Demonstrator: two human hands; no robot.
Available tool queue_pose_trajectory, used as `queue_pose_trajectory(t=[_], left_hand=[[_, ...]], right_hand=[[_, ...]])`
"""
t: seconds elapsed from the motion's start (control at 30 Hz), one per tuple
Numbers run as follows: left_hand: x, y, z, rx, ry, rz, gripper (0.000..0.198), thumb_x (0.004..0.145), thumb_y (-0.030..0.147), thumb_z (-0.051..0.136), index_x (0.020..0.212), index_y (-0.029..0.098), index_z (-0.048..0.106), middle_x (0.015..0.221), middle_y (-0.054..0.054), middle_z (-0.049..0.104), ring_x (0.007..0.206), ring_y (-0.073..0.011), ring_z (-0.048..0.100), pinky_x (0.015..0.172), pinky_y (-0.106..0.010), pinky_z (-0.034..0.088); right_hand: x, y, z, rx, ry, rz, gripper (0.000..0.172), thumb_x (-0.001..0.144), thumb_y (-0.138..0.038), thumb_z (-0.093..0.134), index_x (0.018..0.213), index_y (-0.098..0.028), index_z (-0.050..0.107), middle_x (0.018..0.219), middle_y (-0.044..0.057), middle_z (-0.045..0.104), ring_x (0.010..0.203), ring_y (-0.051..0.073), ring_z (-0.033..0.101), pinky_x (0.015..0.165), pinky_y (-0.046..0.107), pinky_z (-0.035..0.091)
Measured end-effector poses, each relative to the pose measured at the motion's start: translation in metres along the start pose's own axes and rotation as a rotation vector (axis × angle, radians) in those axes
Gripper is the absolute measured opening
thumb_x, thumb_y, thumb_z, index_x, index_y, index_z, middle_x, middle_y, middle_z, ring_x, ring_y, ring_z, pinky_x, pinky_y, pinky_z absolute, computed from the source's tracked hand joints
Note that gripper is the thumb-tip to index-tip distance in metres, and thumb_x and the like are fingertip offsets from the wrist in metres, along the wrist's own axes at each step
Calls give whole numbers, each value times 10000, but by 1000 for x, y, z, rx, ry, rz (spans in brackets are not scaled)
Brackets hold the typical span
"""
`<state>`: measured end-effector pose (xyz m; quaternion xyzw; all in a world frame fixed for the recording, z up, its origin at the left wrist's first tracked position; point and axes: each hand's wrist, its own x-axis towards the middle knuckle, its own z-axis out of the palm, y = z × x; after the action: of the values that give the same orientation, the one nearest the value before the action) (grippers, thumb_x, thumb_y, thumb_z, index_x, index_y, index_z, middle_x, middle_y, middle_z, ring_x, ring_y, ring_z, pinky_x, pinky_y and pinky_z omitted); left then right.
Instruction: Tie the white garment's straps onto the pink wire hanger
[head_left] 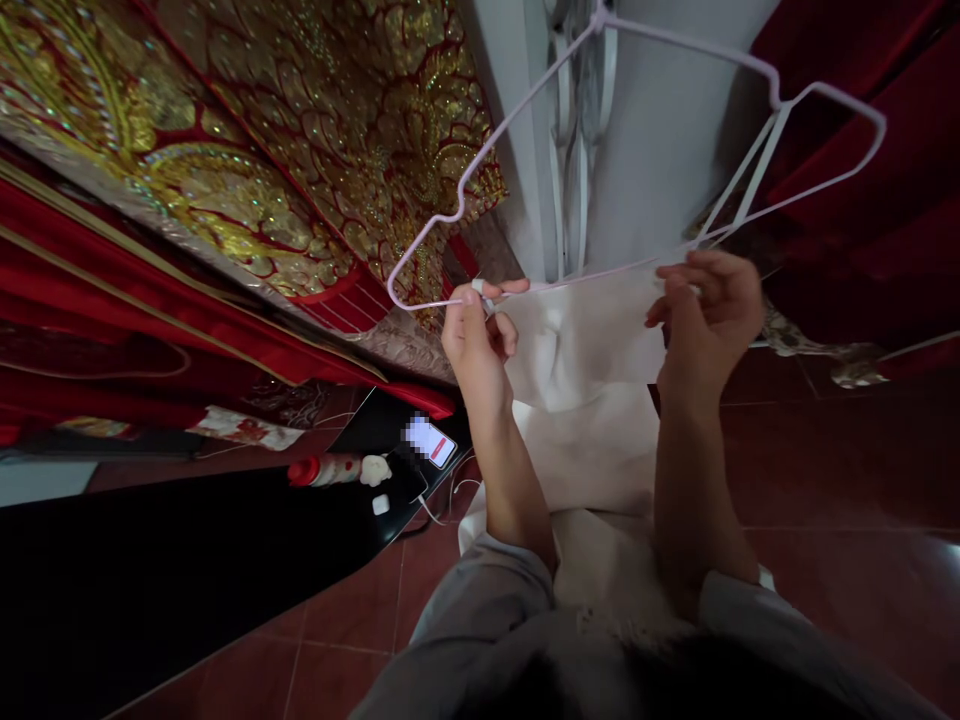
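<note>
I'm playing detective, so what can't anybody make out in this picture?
- Top of the hanger: head view, cut off by the upper edge.
- Whether the right hand pinches anything: head view, hidden by its own curled fingers.
- Part of the phone screen: head view, covered by blocky squares.
- Any words on the bottle: head view, too small and blurred.

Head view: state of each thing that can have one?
Lilac hanger: held by left hand
Left hand: closed on hanger's lower bar
Right hand: fingers curled, grip unclear
White strap: hung at hanger's right-side notch
White cloth: hanging below the bar, creased
Phone: face up, screen lit
Gold-embroidered garment: hanging
</note>
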<state>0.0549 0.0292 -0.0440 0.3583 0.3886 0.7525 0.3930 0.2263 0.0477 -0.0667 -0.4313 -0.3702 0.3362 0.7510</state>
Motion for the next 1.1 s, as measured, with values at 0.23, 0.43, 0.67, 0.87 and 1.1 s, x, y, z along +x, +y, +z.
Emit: queue_pose_trajectory(t=[0.23,0.43,0.67,0.87,1.1], left_hand=[[0,-4,-2,-7,-26,36,354,1010,508,621,829,207,575,896,-39,786,422,-62,296,419,-264,176],[5,-7,-11,-45,-79,108,398,985,542,663,834,186,569,852,-37,780,378,-25,267,385,-237,114],[4,-5,-15,-23,-127,62,410,1005,562,620,850,186,564,887,-46,784,385,-21,219,395,-223,105],[5,-9,-13,-59,-161,45,418,998,571,627,842,190,555,874,-43,786,377,-21,195,394,-224,101],[5,-10,-13,-54,-150,60,421,997,580,624,841,194,561,884,-47,788,381,-24,215,394,-233,115]], right_hand=[[25,0,-6,-215,-130,-102,134,826,-274,787,809,-257,656,908,-2,643,645,86,503,555,246,416],[32,-23,-12,-93,-40,-299,236,734,-137,678,524,-179,580,508,-35,503,478,61,405,490,239,271],[100,-41,-2,-16,-265,-407,504,802,-5,594,1145,-292,826,1128,16,806,486,22,575,373,147,360],[124,-21,-18,-3,-322,-587,527,896,-20,669,1265,-385,754,1365,-109,712,1369,205,655,815,206,630],[137,-17,-26,-252,-385,-801,415,964,-212,697,1361,-331,702,1359,-55,725,1346,223,673,1226,416,493]])
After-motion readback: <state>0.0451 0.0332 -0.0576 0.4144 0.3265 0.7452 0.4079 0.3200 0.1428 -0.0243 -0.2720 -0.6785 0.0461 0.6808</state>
